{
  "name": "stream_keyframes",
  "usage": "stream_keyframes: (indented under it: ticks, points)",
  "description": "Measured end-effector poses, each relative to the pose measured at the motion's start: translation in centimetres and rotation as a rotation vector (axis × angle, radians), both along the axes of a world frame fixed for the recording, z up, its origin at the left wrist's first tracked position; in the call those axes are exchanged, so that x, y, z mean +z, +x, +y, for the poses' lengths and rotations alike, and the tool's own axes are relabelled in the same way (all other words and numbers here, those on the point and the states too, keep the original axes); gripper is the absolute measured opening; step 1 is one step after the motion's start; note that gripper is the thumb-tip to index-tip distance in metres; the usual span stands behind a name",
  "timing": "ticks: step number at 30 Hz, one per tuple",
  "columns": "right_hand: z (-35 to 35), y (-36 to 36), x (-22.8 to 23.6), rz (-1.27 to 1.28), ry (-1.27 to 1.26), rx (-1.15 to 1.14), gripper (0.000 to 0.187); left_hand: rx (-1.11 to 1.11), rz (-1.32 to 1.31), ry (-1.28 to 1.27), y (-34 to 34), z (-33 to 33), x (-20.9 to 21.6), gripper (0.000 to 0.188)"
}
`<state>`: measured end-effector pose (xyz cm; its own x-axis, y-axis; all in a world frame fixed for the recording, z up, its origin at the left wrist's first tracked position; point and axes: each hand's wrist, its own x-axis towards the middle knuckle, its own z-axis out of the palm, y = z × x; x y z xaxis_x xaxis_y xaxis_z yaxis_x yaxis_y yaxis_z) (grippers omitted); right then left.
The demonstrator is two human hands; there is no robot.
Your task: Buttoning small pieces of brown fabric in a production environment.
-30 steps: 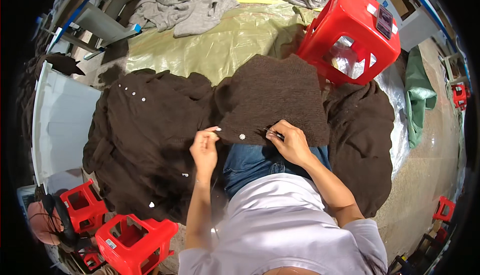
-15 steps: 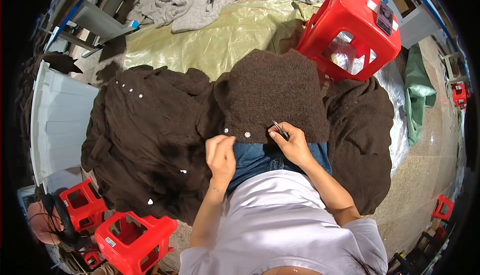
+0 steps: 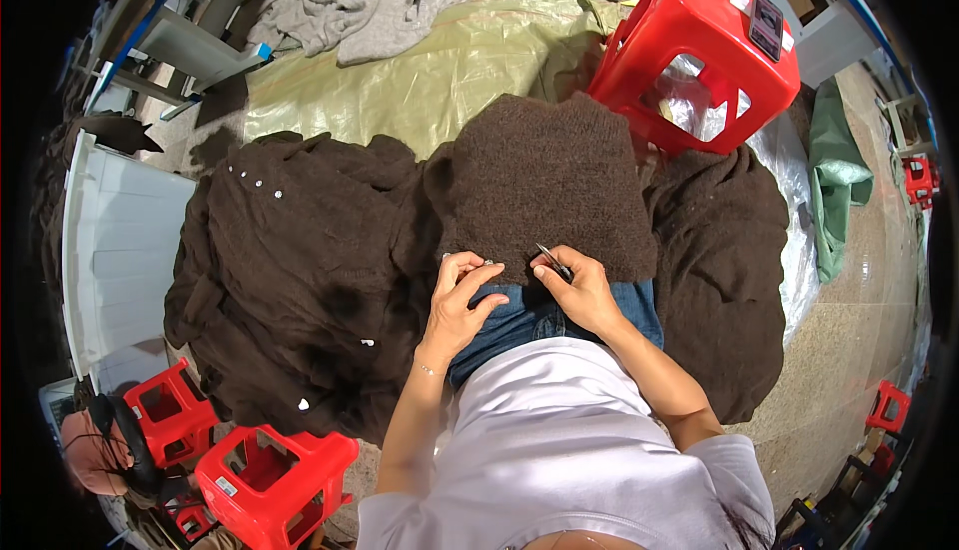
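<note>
A dark brown knitted garment point(image 3: 544, 185) lies over my lap, its near edge across my jeans. My right hand point(image 3: 584, 295) is closed around small dark-handled thread snips point(image 3: 554, 265), pointed metal tips slanting up and left over the knit. At the edge's left part, my left hand point(image 3: 460, 305) rests with curled fingers touching the fabric and the thumb held apart. A shiny round button point(image 3: 488, 262) peeks out by its index fingertip; the other button is mostly covered by the fingers.
Brown knitwear is heaped left point(image 3: 300, 250) and right point(image 3: 719, 280) of me. A red stool point(image 3: 714, 10) with a phone point(image 3: 766, 27) on it stands at the far right. More red stools point(image 3: 270, 485) are lower left, near a person point(image 3: 100, 445). Grey knitwear point(image 3: 380, 5) lies beyond yellowish sheeting point(image 3: 400, 90).
My left hand has moved right and slightly up along the garment's edge, over the buttons, and its thumb has spread from the fingers. The right hand keeps the snips nearly in place.
</note>
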<state>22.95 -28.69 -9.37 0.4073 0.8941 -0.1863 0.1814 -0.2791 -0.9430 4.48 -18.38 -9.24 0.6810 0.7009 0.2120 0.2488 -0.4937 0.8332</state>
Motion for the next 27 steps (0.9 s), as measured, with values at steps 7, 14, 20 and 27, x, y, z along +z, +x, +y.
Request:
stream_keyframes:
  ticks: [7, 14, 20, 27]
  points:
    - [0.0, -0.2, -0.2, -0.019, 0.016, 0.002, 0.019, 0.051, -0.081, 0.047, -0.2, -0.4, -1.8, 0.020]
    - [0.1, -0.2, 0.8, 0.210, -0.102, 0.097, 0.038, 0.201, -0.189, -0.089, -0.3, -0.7, -2.2, 0.005]
    - [1.2, -1.6, 0.6, 0.174, -0.271, 0.243, 0.052, 0.210, -0.217, -0.218, -0.6, -0.9, -2.6, 0.002]
    - [2.7, -2.7, 1.8, 0.056, -0.303, 0.272, 0.051, 0.197, -0.243, -0.248, -0.5, -1.0, -2.2, 0.003]
